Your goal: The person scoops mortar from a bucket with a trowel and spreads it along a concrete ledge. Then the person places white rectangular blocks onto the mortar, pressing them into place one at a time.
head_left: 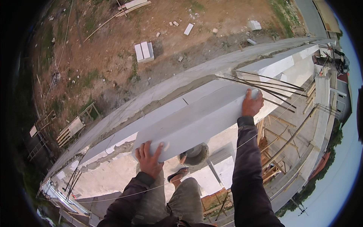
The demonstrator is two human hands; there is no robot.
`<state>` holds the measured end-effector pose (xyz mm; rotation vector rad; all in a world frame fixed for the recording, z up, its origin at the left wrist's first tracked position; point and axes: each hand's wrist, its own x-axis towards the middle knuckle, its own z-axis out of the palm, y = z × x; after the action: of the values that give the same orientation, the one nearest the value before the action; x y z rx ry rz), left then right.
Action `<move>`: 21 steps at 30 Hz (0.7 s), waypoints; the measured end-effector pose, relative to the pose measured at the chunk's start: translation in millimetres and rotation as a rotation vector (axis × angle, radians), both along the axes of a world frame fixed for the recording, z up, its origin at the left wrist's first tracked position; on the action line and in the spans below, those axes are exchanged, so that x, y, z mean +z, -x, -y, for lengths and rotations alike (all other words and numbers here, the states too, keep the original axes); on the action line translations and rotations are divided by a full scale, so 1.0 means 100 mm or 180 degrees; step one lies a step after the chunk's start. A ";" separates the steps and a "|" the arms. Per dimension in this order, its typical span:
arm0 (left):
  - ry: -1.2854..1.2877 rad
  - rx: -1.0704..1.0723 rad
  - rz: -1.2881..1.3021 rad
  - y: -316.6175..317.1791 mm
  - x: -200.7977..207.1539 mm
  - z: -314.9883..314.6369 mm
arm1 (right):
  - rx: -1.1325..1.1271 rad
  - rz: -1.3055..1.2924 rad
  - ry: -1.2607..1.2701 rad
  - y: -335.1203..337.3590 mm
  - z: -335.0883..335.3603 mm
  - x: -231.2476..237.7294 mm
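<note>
A long light-grey building block (193,117) lies lengthwise between my hands, beside the top of a block wall (162,115). I cannot tell whether the wall bears any of its weight. My left hand (150,158) grips its left end, fingers spread over the upper face. At the far right end, my right hand (252,103) closes round the edge. Dark steel bars (270,90) stick out just beyond my right hand. Under the block's near side stands a round bucket (197,154) with grey contents, partly hidden by the block.
A thin string (151,190) runs across in front of me. Below my arms, my sandalled foot (177,174) stands near white blocks (223,170). Wooden poles (289,139) and scaffolding fill the right. Beyond the wall, far below, stacked blocks (144,52) sit on bare ground.
</note>
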<state>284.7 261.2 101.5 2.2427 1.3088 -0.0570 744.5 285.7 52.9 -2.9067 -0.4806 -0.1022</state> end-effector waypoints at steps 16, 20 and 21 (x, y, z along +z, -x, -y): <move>0.0241 0.0039 -0.0004 0.06 0.02 0.01 | 0.0285 0.0151 -0.0288 -0.08 0.10 -0.09; 0.0234 0.0047 -0.0043 0.08 0.03 0.03 | 0.0373 0.0154 -0.0350 -0.06 0.10 -0.09; 0.0177 0.0071 -0.0003 0.08 0.02 0.03 | 0.0382 0.0141 -0.0339 -0.06 0.10 -0.09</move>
<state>276.5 258.2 103.6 2.1812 1.3165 -0.0855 750.5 275.7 43.4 -2.7695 -0.6356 -0.1695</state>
